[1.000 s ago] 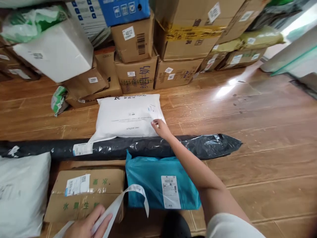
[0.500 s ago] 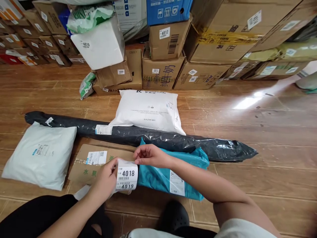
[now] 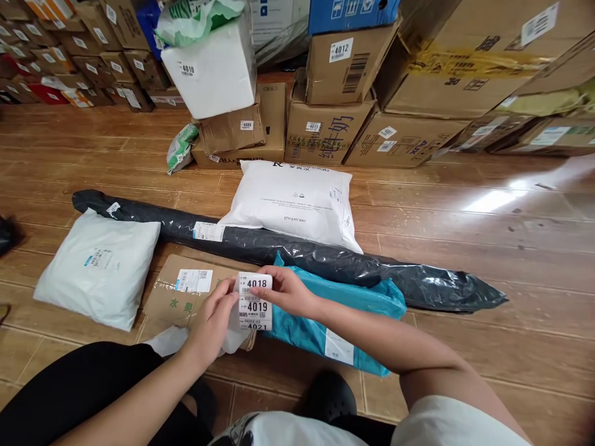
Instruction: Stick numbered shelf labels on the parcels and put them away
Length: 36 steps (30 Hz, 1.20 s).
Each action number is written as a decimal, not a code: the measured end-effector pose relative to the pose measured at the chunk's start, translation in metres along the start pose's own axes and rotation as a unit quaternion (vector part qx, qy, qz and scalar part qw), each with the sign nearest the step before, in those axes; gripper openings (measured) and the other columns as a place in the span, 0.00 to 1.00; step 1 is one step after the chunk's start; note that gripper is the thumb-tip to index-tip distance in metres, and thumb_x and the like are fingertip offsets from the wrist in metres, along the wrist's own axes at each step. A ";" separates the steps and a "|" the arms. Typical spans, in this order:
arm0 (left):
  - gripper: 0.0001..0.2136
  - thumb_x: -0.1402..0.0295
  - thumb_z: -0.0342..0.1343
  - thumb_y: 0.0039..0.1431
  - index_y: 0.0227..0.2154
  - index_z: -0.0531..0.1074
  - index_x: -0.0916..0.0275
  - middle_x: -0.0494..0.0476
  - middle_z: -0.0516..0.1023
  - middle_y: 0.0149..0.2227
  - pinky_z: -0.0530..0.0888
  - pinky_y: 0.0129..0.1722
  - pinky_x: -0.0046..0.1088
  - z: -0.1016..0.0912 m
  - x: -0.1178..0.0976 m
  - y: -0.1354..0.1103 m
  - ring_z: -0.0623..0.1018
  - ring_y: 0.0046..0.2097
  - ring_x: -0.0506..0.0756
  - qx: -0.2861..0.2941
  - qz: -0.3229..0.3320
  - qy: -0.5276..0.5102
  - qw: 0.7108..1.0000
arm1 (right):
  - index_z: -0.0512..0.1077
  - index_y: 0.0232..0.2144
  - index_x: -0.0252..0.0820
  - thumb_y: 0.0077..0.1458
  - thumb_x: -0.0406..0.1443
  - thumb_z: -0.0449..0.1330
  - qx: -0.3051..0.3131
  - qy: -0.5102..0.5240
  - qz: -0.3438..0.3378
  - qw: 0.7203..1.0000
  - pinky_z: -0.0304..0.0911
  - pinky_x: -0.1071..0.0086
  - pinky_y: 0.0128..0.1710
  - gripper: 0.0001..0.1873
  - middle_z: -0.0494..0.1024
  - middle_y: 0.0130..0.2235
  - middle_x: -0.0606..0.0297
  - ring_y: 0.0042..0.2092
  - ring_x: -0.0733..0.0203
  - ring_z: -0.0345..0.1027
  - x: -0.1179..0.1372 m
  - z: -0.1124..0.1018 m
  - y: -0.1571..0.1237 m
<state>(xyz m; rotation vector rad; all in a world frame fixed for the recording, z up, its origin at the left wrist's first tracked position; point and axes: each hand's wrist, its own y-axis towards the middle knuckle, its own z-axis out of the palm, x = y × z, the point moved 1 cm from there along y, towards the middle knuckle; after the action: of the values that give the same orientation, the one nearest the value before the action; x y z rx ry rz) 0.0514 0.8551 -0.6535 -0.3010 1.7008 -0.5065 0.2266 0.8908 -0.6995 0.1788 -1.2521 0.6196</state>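
A strip of white printed labels (image 3: pixel 255 308), showing 4018, 4019 and part of 4021, is held between my two hands. My left hand (image 3: pixel 214 313) grips its left side, with pale backing paper trailing below. My right hand (image 3: pixel 290 291) pinches the strip near the 4018 label, thumb across its front. Under my hands lie a cardboard box (image 3: pixel 162 288) with green characters and a teal plastic parcel (image 3: pixel 344 310). Behind them stretches a long black wrapped parcel (image 3: pixel 260 244), with a white bag (image 3: pixel 297 195) resting against it. A pale plastic parcel (image 3: pixel 100 266) lies to the left.
Stacked cardboard boxes (image 3: pixel 325 133) with number labels line the back. A white box (image 3: pixel 214 68) marked 4010 sits tilted on smaller cartons. Wooden floor (image 3: pixel 441 210) extends around the parcels, and my dark shoe (image 3: pixel 332 396) is close to the teal parcel.
The label strip now shows more of its length, with 4019 fully visible and 4021 appearing. My right hand has moved from the strip's top edge onto its front. The view has shifted left.
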 end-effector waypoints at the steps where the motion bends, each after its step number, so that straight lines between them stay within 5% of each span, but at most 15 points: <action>1: 0.18 0.58 0.54 0.59 0.49 0.70 0.60 0.57 0.77 0.49 0.70 0.48 0.30 0.000 0.001 0.001 0.75 0.49 0.58 0.001 0.003 -0.021 1.000 | 0.70 0.33 0.38 0.49 0.47 0.67 -0.002 0.001 0.004 1.000 0.65 0.71 0.32 0.19 0.75 0.31 0.67 0.32 0.66 0.69 -0.001 0.000 0.000; 7: 0.16 0.55 0.63 0.50 0.33 0.70 0.63 0.54 0.78 0.31 0.72 0.34 0.27 0.004 -0.001 -0.001 0.76 0.33 0.55 0.012 -0.013 -0.062 0.998 | 0.69 0.33 0.39 0.46 0.47 0.69 -0.023 0.076 0.001 0.997 0.62 0.75 0.27 0.20 0.73 0.28 0.71 0.27 0.71 0.65 0.000 0.004 0.002; 13: 0.14 0.55 0.52 0.61 0.28 0.64 0.61 0.47 0.68 0.24 0.65 0.27 0.24 0.005 -0.013 -0.030 0.67 0.27 0.50 -0.011 -0.011 -0.023 1.000 | 0.72 0.27 0.40 0.46 0.39 0.71 0.005 0.087 -0.021 0.996 0.61 0.75 0.24 0.12 0.70 0.24 0.72 0.24 0.72 0.62 0.008 0.000 0.002; 17: 0.11 0.57 0.52 0.62 0.33 0.66 0.61 0.50 0.72 0.28 0.66 0.29 0.25 -0.002 -0.008 -0.027 0.70 0.29 0.51 -0.021 0.004 -0.023 1.000 | 0.76 0.33 0.41 0.45 0.37 0.71 0.002 0.047 -0.020 0.999 0.68 0.71 0.30 0.11 0.75 0.29 0.67 0.31 0.66 0.69 0.012 0.000 0.003; 25: 0.16 0.55 0.61 0.49 0.32 0.67 0.63 0.54 0.78 0.29 0.72 0.32 0.28 -0.008 0.007 -0.006 0.77 0.30 0.54 -0.008 -0.081 -0.139 0.987 | 0.78 0.33 0.39 0.50 0.42 0.68 -0.025 -0.014 -0.028 0.999 0.69 0.68 0.39 0.12 0.79 0.34 0.63 0.36 0.63 0.73 0.011 0.004 0.016; 36: 0.15 0.55 0.58 0.53 0.32 0.66 0.61 0.50 0.74 0.26 0.70 0.30 0.27 -0.006 0.007 -0.010 0.74 0.29 0.53 -0.023 -0.063 -0.113 0.991 | 0.78 0.30 0.40 0.46 0.39 0.70 -0.017 0.009 -0.018 1.000 0.70 0.71 0.35 0.11 0.80 0.30 0.64 0.32 0.65 0.73 0.009 0.003 0.021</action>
<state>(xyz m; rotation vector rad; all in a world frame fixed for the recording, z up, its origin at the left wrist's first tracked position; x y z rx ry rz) 0.0432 0.8439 -0.6539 -0.4832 1.4806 -0.5053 0.2146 0.9103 -0.6942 0.1672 -1.2389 0.5686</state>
